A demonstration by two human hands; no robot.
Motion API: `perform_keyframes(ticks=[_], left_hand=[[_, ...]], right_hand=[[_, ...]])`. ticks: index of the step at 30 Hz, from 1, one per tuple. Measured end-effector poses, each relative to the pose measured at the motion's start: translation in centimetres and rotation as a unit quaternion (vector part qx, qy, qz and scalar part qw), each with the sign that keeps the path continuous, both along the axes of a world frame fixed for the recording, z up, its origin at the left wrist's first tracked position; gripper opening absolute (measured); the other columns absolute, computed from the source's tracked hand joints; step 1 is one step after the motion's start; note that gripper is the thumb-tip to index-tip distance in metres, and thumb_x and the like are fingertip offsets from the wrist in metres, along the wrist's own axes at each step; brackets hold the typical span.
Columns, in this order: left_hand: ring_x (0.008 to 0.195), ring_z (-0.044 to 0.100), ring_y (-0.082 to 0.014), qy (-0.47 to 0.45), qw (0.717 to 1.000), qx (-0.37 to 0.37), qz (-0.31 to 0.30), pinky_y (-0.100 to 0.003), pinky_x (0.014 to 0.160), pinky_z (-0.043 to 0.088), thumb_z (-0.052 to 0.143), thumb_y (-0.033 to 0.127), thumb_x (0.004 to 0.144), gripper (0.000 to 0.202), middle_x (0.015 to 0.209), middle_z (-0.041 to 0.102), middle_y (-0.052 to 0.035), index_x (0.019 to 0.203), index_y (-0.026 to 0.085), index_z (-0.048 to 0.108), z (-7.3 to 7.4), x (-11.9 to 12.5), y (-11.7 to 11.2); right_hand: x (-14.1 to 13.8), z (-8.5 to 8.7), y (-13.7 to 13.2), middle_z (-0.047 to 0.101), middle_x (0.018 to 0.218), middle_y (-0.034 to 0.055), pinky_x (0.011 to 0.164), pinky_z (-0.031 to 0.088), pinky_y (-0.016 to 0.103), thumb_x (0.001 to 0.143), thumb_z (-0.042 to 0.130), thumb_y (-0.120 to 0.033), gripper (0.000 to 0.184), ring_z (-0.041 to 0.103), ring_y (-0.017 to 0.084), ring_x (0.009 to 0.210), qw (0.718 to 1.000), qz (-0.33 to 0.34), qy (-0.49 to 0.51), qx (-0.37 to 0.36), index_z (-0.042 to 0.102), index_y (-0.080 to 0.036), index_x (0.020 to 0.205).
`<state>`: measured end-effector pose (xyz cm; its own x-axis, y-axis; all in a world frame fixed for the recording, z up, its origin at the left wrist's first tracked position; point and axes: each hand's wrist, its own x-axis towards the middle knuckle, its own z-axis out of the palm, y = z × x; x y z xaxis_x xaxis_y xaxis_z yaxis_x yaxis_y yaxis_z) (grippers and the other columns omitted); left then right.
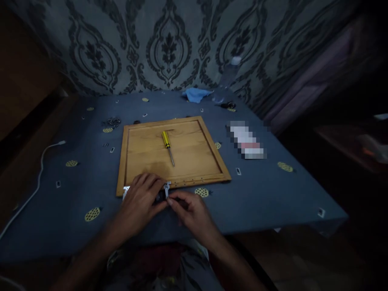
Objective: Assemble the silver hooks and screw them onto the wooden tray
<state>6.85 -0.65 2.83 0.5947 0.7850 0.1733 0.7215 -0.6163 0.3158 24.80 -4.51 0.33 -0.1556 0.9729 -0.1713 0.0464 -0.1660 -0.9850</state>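
A framed wooden panel [145, 155] resembling a cabinet door lies flat on the table. A yellow-and-black screwdriver [168, 148] rests on it. At the panel's near edge, my right hand [192, 212] has its thumb and forefinger closed on a small silver metal hinge [167, 190]. My left hand [141, 198] curls over the same edge, its fingers and thumb closed around the hinge's left side; its exact hold is partly hidden. Another metal piece [125, 190] shows left of that hand, at the panel's corner. Small dark holes run along the near edge to the right.
The table carries a blue patterned cloth [260, 194]. Toward the back are a blue rag [196, 95], a clear bottle [226, 81] and a dark object [227, 105]. Small metal parts [112, 121] lie behind left. A blurred-out packet [247, 141] is right; a white cable [39, 178] runs left.
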Motion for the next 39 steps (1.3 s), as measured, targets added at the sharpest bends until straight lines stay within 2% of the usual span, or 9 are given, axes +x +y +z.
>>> perform_keyframes(ticks=[5,7,9,13,18,23,30,36,39], left_hand=[[0.105,0.06,-0.0282,-0.01,1.0,-0.009,0.015,-0.046,0.091,0.05,0.078,0.026,0.088,0.038,0.113,0.067,-0.0051,0.122,0.022,0.061,-0.4,0.2,-0.3],[0.105,0.061,-0.0281,-0.016,1.0,-0.01,0.02,-0.046,0.091,0.05,0.078,0.025,0.087,0.038,0.113,0.068,-0.0048,0.121,0.022,0.061,-0.4,0.3,-0.3],[0.105,0.061,-0.0281,-0.02,0.999,-0.003,0.025,-0.046,0.092,0.05,0.078,0.024,0.087,0.037,0.113,0.068,-0.0047,0.12,0.022,0.062,-0.5,0.4,-0.4],[0.106,0.062,-0.0283,-0.028,0.999,0.016,0.029,-0.046,0.092,0.05,0.076,0.025,0.089,0.036,0.115,0.068,-0.0057,0.122,0.022,0.061,-0.9,0.3,-0.4],[0.104,0.062,-0.0278,-0.037,0.999,0.021,0.027,-0.046,0.091,0.051,0.072,0.031,0.092,0.03,0.113,0.068,-0.0058,0.119,0.022,0.062,-1.1,0.2,-0.4],[0.105,0.062,-0.0279,-0.05,0.998,0.015,0.03,-0.046,0.092,0.05,0.073,0.032,0.092,0.031,0.114,0.068,-0.0056,0.12,0.024,0.061,-0.9,0.2,-0.5],[0.103,0.062,-0.0282,-0.045,0.998,0.023,0.025,-0.045,0.09,0.05,0.075,0.031,0.091,0.031,0.112,0.069,-0.0051,0.119,0.022,0.063,-0.9,0.4,-0.5],[0.107,0.061,-0.029,-0.03,0.999,0.007,0.032,-0.047,0.093,0.048,0.076,0.028,0.09,0.034,0.114,0.069,-0.0061,0.121,0.021,0.062,-0.5,0.4,-0.6],[0.108,0.061,-0.0285,-0.021,0.999,-0.001,0.034,-0.046,0.094,0.048,0.076,0.032,0.09,0.032,0.114,0.069,-0.0066,0.117,0.021,0.064,-0.1,0.4,-0.5]], right_hand=[[0.2,-0.5,-0.1,0.064,0.067,-0.0019,0.038,0.041,0.017,0.091,0.063,-0.041,0.027,0.048,0.007,0.043,1.0,0.013,-0.01,0.014,0.075,-0.017,0.09],[0.4,-0.5,-0.1,0.067,0.068,-0.001,0.04,0.042,0.018,0.093,0.062,-0.037,0.024,0.051,0.008,0.044,0.998,0.018,-0.045,0.044,0.077,-0.018,0.095],[0.6,-0.4,-0.2,0.072,0.073,0.0013,0.048,0.05,0.021,0.095,0.062,-0.031,0.021,0.059,0.011,0.052,0.989,0.014,-0.105,0.102,0.078,-0.019,0.099],[1.4,-0.2,-0.2,0.078,0.092,0.0057,0.076,0.061,0.03,0.098,0.059,-0.022,0.019,0.074,0.018,0.082,0.948,-0.001,-0.212,0.237,0.077,-0.019,0.104],[2.4,0.2,0.0,0.076,0.115,0.0114,0.088,0.065,0.036,0.103,0.049,-0.019,0.028,0.076,0.021,0.103,0.892,0.015,-0.308,0.332,0.07,-0.017,0.122],[2.7,0.6,0.2,0.075,0.126,0.0123,0.089,0.067,0.035,0.104,0.047,-0.015,0.032,0.076,0.021,0.111,0.863,0.07,-0.335,0.371,0.068,-0.016,0.128],[2.5,0.4,0.3,0.076,0.123,0.0137,0.085,0.068,0.037,0.104,0.045,-0.016,0.033,0.078,0.023,0.105,0.854,0.068,-0.34,0.388,0.069,-0.016,0.127],[2.7,-0.1,0.3,0.075,0.128,0.0145,0.089,0.067,0.037,0.103,0.047,-0.014,0.033,0.077,0.024,0.108,0.848,0.071,-0.343,0.397,0.07,-0.016,0.126],[2.7,-0.5,0.3,0.074,0.129,0.0146,0.091,0.067,0.039,0.102,0.05,-0.015,0.032,0.077,0.025,0.108,0.85,0.077,-0.349,0.387,0.072,-0.018,0.125]])
